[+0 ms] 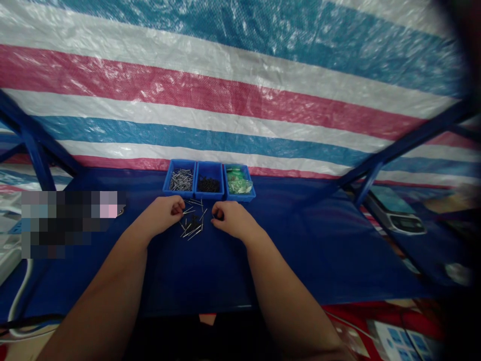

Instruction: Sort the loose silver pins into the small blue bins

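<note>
My left hand (165, 213) is closed, its fingers curled at the left side of a loose group of thin silver screws or nails (193, 231) on the blue tabletop. Some small black pieces (194, 220) lie among them. On the right of this group, my right hand (233, 216) is closed in a pinch. What either hand holds, if anything, is too small to make out. Just beyond the hands stand a blue bin of silver screws or nails (181, 179), a blue bin of small black pieces (209, 184), and a blue bin with green and clear plastic bags (239, 183).
A striped plastic sheet (225, 100) hangs behind the blue table (300, 250). Blue metal braces (394, 145) rise at both sides. A digital scale (406, 224) stands at the right. A pixelated patch covers things at the left, near a white cable (22, 291).
</note>
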A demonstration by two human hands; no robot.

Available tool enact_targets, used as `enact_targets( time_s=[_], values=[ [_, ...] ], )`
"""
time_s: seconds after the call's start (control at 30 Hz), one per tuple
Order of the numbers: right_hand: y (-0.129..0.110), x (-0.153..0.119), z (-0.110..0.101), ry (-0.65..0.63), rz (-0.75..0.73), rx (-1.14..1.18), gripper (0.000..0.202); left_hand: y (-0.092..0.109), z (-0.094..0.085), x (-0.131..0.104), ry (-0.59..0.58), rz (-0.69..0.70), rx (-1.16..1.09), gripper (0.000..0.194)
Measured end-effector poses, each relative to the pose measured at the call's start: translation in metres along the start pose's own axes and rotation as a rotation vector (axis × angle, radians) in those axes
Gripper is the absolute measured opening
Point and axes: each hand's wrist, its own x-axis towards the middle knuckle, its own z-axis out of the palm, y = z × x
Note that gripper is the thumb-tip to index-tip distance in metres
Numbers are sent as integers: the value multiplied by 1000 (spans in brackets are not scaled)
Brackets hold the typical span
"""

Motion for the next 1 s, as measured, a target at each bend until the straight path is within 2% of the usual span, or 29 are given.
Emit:
enact_targets(
  time_s=[0.1,0.33,0.47,0.7,0.93,1.0],
  values=[
    [1,3,4,-39,34,3,13,3,2,1,-18,-1,49,14],
    [-1,6,6,-45,69,13,19,10,6,4,-39,2,190,19],
    [-2,7,7,15,14,20,26,16,8,5,-12,0,265,21],
    [-5,8,8,118,-106,129,13,17,15,5,40,-13,318,15],
    [-3,9,8,163,-97,234,7,20,11,1,52,128,262,13],
    [-3,9,9,160,-107,250,8,24,7,0,95,185,212,14]
  ],
)
